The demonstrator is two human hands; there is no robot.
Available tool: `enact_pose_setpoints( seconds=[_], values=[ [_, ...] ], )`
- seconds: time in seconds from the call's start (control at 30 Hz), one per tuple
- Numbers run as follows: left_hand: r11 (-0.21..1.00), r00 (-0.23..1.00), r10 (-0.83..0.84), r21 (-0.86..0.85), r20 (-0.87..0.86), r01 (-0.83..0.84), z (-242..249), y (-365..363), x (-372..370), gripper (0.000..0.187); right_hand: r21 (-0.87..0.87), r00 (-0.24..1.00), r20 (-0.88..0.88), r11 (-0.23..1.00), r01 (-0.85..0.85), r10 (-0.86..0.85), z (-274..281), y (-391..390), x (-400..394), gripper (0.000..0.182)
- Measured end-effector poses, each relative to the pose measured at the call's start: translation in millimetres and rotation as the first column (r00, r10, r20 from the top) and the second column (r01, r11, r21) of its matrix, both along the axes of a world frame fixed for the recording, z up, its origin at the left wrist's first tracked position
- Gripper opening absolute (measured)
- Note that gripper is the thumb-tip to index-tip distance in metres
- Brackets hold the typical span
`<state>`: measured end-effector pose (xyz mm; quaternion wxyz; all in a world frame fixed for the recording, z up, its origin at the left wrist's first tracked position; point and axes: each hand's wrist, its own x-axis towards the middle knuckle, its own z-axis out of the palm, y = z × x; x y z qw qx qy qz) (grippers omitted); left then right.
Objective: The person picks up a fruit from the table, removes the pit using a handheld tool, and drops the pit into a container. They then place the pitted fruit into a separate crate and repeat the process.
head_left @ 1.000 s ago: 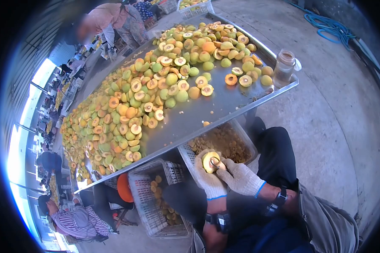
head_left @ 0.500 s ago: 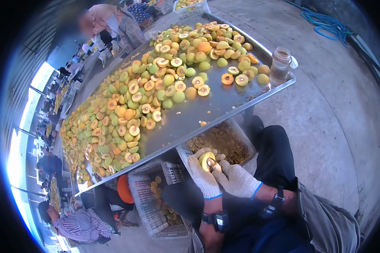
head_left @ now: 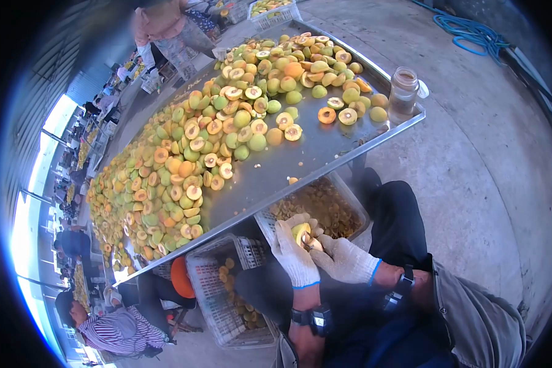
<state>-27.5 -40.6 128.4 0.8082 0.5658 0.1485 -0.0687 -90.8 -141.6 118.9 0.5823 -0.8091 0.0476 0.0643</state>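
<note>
daylight glares through openings (head_left: 22, 236) at left, while fisheye distortion curves the dark-rimmed edges.

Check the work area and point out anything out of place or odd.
A clear jar stands on the right-hand corner of the metal table, beside the fruit. It seems out of place among produce and so near the edge.

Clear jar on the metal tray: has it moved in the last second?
No. The jar holds its place at the corner of the metal tray; both appear slightly further left because the view shifted.
</note>
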Motion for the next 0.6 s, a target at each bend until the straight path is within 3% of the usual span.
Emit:
enact_pose_setpoints(
  seconds=[0.2,0.43,0.5,0.6],
  values=[
    [0.992,0.986,-0.061,0.121,0.158,0.042,6,3,-2,0.051,-0.014,1.000,0.003,1.000,-0.012,0.012,6,-2,-2,0.036],
    [0.978,0.988,-0.074,0.204,0.132,0.046,21,3,-3,0.049,-0.113,0.996,-0.013,0.990,-0.088,0.087,18,-12,1,0.032],
    [0.949,0.962,-0.198,0.281,0.186,0.141,23,7,-1,0.048,-0.095,0.994,-0.007,0.990,-0.108,0.108,8,-14,2,0.035],
    [0.971,0.982,-0.089,0.233,0.167,0.048,23,2,-6,0.047,-0.039,0.994,0.009,0.994,-0.105,0.106,11,-12,0,0.035]
  ],
)
